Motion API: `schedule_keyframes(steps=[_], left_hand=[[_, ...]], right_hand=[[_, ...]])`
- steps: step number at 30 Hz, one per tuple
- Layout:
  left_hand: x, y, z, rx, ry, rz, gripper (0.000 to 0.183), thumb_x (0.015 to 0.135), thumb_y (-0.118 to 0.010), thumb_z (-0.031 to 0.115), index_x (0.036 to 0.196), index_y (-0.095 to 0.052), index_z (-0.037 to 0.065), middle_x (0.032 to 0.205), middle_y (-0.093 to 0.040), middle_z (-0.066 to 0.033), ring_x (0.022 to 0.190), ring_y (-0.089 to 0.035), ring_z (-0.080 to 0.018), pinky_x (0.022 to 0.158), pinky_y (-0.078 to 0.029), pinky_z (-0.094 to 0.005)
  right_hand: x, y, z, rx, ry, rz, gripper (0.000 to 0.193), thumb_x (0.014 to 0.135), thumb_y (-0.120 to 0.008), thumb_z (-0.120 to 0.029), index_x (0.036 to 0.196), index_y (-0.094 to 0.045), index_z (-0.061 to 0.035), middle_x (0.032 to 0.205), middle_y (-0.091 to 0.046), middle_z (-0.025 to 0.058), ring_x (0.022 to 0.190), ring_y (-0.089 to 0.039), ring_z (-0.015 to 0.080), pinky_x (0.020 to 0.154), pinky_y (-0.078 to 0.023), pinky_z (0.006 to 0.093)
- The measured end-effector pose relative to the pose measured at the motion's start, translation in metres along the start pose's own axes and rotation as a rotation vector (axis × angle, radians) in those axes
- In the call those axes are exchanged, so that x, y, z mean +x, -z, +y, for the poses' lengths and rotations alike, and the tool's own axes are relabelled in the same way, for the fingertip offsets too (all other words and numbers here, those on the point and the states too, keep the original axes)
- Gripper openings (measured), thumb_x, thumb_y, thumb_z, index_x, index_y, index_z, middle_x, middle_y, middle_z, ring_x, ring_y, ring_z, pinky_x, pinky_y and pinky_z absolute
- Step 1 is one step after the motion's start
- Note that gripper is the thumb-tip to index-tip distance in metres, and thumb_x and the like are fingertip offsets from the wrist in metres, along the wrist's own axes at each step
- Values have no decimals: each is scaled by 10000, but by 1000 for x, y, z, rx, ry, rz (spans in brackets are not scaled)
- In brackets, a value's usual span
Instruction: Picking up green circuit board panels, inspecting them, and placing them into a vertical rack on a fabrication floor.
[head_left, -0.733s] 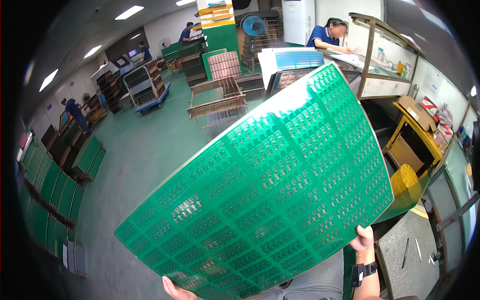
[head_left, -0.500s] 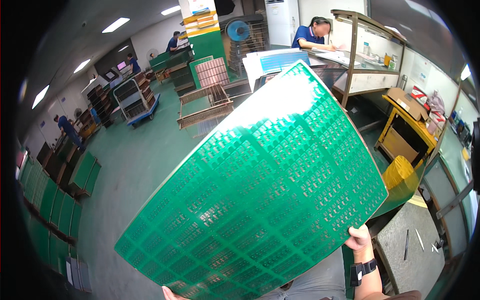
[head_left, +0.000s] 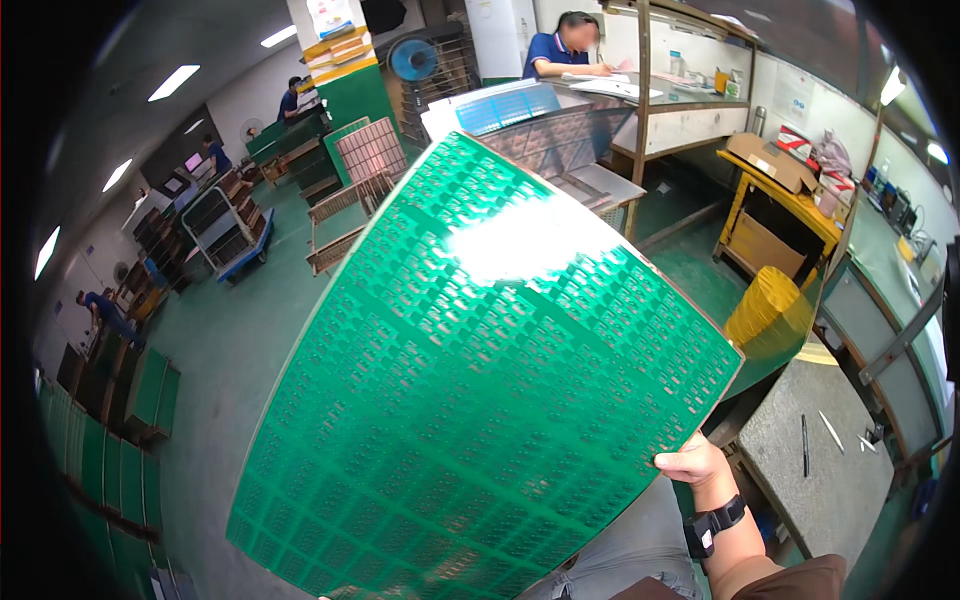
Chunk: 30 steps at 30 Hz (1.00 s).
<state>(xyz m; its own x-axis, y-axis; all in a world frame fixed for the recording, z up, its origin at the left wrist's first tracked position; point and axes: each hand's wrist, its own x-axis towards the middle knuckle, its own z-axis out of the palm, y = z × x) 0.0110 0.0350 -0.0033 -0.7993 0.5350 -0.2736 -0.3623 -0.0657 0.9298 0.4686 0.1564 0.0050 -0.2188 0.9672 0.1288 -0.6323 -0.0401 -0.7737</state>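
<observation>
A large green circuit board panel (head_left: 480, 370), covered in rows of small cut-out patterns, is tilted up in front of me. Bright glare from a lamp lies across its upper part. My right hand (head_left: 692, 466) is closed on the panel's right edge, thumb on the front face and the other fingers mostly out of sight behind it. A black band with a small box circles that wrist. Of my left hand (head_left: 324, 598) only a sliver of a fingertip shows at the panel's lower edge; the rest is out of the picture.
Right of me, a grey-topped table (head_left: 815, 450) bears a black pen and a white pointed tool. Beyond it stand a yellow bin (head_left: 765, 305) and a yellow bench (head_left: 785, 190). A person (head_left: 565, 50) writes at a desk ahead. A trolley (head_left: 230, 230) and racks stand left.
The view has swung to the right, so the room slides left. The panel has turned more upright, and its glare has moved down from the top corner. My left hand has nearly left the picture.
</observation>
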Motion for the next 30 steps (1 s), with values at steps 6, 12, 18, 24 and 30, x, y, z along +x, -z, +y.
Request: schedule_keyframes(steps=[6,12,18,24,30], left_hand=[[15,17,-6,-57,64,34,495,864,-483,387,1160,-492,-10,1149,-510,-164,1002,-484,-305,913,-364,-412],[14,21,-3,33,48,28,531,853,-498,397,1178,-477,-22,1181,-490,-180,1040,-466,-315,930,-345,-412],[17,26,-4,71,75,11,606,846,-483,422,1239,-409,-33,1242,-434,-198,1073,-437,-354,945,-330,-448],[6,14,1,90,80,-37,634,846,-473,426,1267,-370,-37,1275,-395,-213,1102,-413,-364,963,-316,-468],[4,9,4,117,80,-55,648,851,-462,429,1281,-349,-42,1300,-373,-210,1135,-389,-362,975,-304,-460]], right_hand=[[-5,-6,-9,-249,-83,3,508,763,-651,-39,1237,-473,-2,1216,-513,92,1112,-465,201,946,-351,341],[-3,-15,-17,-357,-142,-81,492,799,-636,-97,1247,-458,3,1217,-510,89,1109,-463,194,933,-365,332],[-1,-16,-21,-422,-203,-155,470,831,-614,-139,1247,-451,8,1200,-518,89,1078,-470,177,902,-391,317],[-1,-11,-14,-388,-197,-171,454,845,-600,-152,1245,-455,6,1193,-522,92,1065,-479,179,892,-400,316],[3,-14,-16,-358,-233,-154,452,802,-626,-54,1226,-481,8,1183,-538,86,1055,-495,170,894,-396,309]])
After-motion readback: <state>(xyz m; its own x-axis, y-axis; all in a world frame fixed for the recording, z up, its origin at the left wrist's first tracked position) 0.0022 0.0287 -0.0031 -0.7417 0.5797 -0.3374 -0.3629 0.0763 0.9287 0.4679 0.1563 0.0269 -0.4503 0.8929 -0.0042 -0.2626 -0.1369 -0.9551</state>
